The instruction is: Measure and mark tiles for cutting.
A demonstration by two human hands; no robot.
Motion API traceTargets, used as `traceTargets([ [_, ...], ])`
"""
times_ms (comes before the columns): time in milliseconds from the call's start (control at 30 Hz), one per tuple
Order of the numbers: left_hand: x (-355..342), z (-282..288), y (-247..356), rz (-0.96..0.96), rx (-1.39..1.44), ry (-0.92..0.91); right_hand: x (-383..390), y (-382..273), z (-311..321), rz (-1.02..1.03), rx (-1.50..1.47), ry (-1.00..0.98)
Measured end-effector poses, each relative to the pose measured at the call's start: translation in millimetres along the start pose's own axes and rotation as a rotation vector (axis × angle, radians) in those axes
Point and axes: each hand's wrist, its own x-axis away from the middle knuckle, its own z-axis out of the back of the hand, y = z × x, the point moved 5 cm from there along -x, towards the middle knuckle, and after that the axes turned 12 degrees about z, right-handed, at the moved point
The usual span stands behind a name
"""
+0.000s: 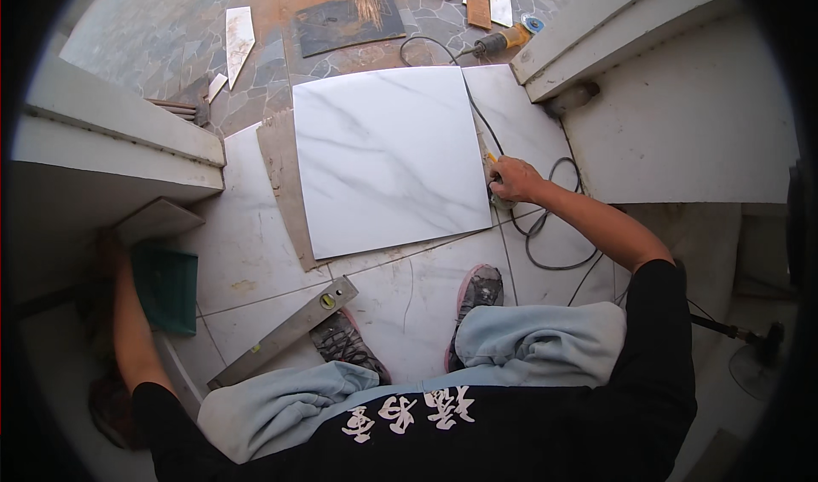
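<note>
Crouching on a pale tiled floor [460,265], over a large, square, white marble-patterned tile [388,162] with grey veins. Lying just ahead of the feet, between two white walls, with a flat, rough, grey-brown layer [285,196] showing along its left side.

Right hand [515,179] at the tile's right edge, grip narrow, fingers curled around a small, partly dark object [503,200], too covered to identify. Running past there and looping on the floor to the right, a thin black cable [558,268].

Left hand [111,250] deep in shadow at far left, near a tilted, pale grey slab [159,219] and a dark green dustpan [175,294]; cannot tell whether wide, narrow or holding something.

Slanting beside the left one of two dark, pink-edged shoes [481,288], a long, grey metal spirit level [285,333].

Beyond the tile, on grey stone paving [192,56]: an orange-yellow power tool [503,40] with a blue disc, a flat black board [349,28] dusted orange-brown, a pointed white offcut [239,47], a brown wooden strip [477,0].
</note>
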Motion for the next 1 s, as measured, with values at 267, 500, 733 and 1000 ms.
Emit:
traceTargets([
  [267, 154, 122, 191, 0.158, 0.898, -0.395, -18, 7, -10, -0.019, -0.209, 0.349],
  [500, 278, 216, 435, -0.054, 0.862, -1.285, -52, 8, -14, -0.29, -0.38, 0.295],
  [733, 273, 221, 462, 0.24, 0.803, -1.229, -57, 15, -16, -0.51, -0.576, 0.428],
  [1000, 264, 251, 458, 0.524, 1.32, -1.747, -53, 33, -14, -0.689, -0.793, 0.469],
])
